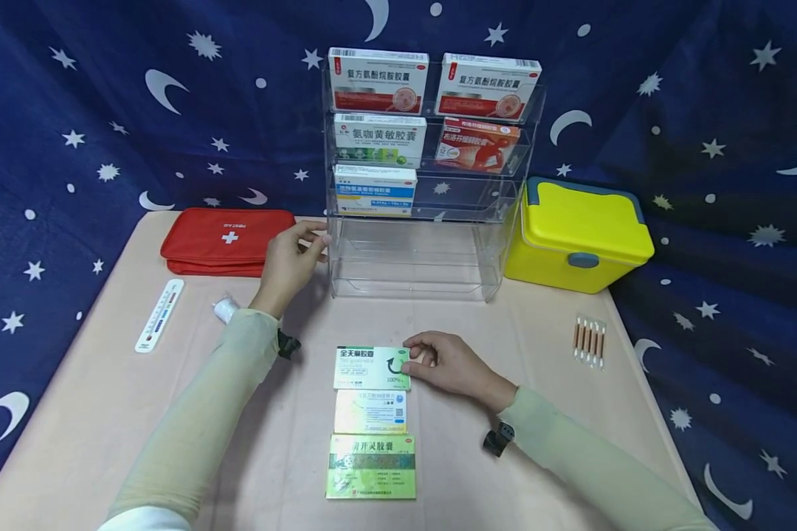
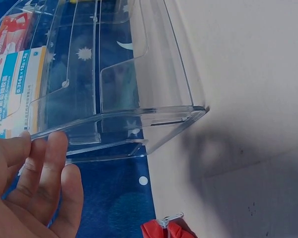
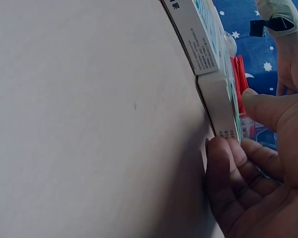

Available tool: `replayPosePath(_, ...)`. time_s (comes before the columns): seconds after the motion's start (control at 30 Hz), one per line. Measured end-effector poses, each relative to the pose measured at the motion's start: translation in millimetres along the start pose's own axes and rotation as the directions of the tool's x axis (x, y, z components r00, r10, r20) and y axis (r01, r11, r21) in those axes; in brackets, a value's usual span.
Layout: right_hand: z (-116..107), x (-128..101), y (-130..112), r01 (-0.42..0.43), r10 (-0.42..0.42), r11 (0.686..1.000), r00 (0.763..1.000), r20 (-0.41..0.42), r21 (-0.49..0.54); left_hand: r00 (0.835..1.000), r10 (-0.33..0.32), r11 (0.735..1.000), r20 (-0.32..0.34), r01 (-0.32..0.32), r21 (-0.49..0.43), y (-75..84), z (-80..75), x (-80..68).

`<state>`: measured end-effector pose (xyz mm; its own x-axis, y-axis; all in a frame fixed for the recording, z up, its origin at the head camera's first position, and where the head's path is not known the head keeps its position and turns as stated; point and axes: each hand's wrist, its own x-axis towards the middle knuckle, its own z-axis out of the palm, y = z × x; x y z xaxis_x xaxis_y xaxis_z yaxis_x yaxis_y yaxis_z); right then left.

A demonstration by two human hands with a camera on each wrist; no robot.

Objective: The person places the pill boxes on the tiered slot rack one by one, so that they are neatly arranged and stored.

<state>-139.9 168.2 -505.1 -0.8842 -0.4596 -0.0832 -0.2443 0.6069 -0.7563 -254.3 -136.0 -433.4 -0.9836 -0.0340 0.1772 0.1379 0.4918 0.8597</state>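
Three medicine boxes lie in a column on the pink table. My right hand (image 1: 415, 361) pinches the right end of the farthest one, a green-and-white box (image 1: 372, 367). In the right wrist view the thumb lies on the top of this box (image 3: 221, 104) and the curled fingers (image 3: 228, 163) press its side edge. My left hand (image 1: 315, 240) touches the left side of the clear acrylic rack (image 1: 425, 258). In the left wrist view its straight fingers (image 2: 39, 183) lie against the rim of the rack's lower tray (image 2: 139, 114). The rack's upper shelves hold several medicine boxes, and its lower tiers are bare.
A pale yellow box (image 1: 370, 411) and a green box (image 1: 372, 466) lie nearer me. A red first-aid pouch (image 1: 226, 240) lies left of the rack and a yellow lidded case (image 1: 574, 236) stands right of it. A thermometer (image 1: 160, 315), a white roll (image 1: 226, 308) and cotton swabs (image 1: 590, 341) lie about.
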Motion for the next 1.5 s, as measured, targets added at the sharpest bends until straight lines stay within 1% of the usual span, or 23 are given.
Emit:
replayPosePath(0.2, 3, 1, 0, 0.02, -0.021, 0.999, 1.0, -0.006, -0.029, 1.0, 0.008, 1.0, 0.001, -0.008, -0.001, -0.3, 0.8, -0.6)
replayPosePath(0.33, 1, 0, 1, 0.041, -0.043, 0.998, 0.999, -0.032, -0.042, 1.0, 0.015, 1.0, 0.002, -0.015, -0.011, -0.2, 0.1, -0.8)
replayPosePath(0.47, -3, 2, 0, 0.053, -0.055, 0.998, 0.993, -0.101, -0.02, 1.0, 0.016, 1.0, -0.004, -0.016, -0.009, -0.4, -0.9, -1.3)
replayPosePath(0.57, -6, 5, 0, 0.048, -0.048, 0.999, 0.988, -0.146, -0.006, 1.0, 0.015, 1.0, -0.005, -0.015, -0.005, -1.4, -0.5, -1.3)
replayPosePath(0.83, -7, 4, 1, 0.039, -0.03, 0.998, 0.986, -0.163, 0.052, 1.0, 0.019, 1.0, -0.002, -0.019, -0.021, -1.6, 1.6, -2.0)
replayPosePath(0.97, -4, -2, 0, 0.063, -0.05, 0.995, 0.982, -0.183, 0.071, 1.0, 0.015, 1.0, 0.0, -0.015, -0.017, -0.2, 1.6, -1.7)
replayPosePath(1.07, -2, -7, -1, 0.1, -0.083, 0.992, 0.977, -0.198, 0.079, 1.0, 0.012, 1.0, -0.001, -0.012, -0.006, 0.8, 0.9, -1.4)
replayPosePath(1.23, -2, -9, 0, 0.15, -0.128, 0.985, 0.966, -0.223, 0.083, 1.0, 0.026, 1.0, -0.012, -0.026, 0.001, 0.2, -0.3, -0.4)
replayPosePath(1.3, -6, -9, 1, 0.155, -0.128, 0.983, 0.963, -0.238, 0.098, 1.0, 0.029, 1.0, -0.012, -0.029, 0.004, -0.3, -0.4, -0.1)
replayPosePath(1.37, -15, -8, 1, 0.153, -0.119, 0.981, 0.959, -0.256, 0.116, 1.0, 0.026, 1.0, -0.008, -0.026, 0.003, -0.5, -0.1, -0.2)
replayPosePath(1.43, -33, -6, -1, 0.156, -0.113, 0.979, 0.95, -0.29, 0.128, 1.0, 0.02, 1.0, -0.004, -0.02, 0.005, -0.5, 0.2, -0.4)
replayPosePath(1.5, -56, -2, -8, 0.165, -0.114, 0.978, 0.934, -0.338, 0.128, 1.0, 0.014, 1.0, -0.002, -0.014, 0.0, 0.0, 0.2, -0.8)
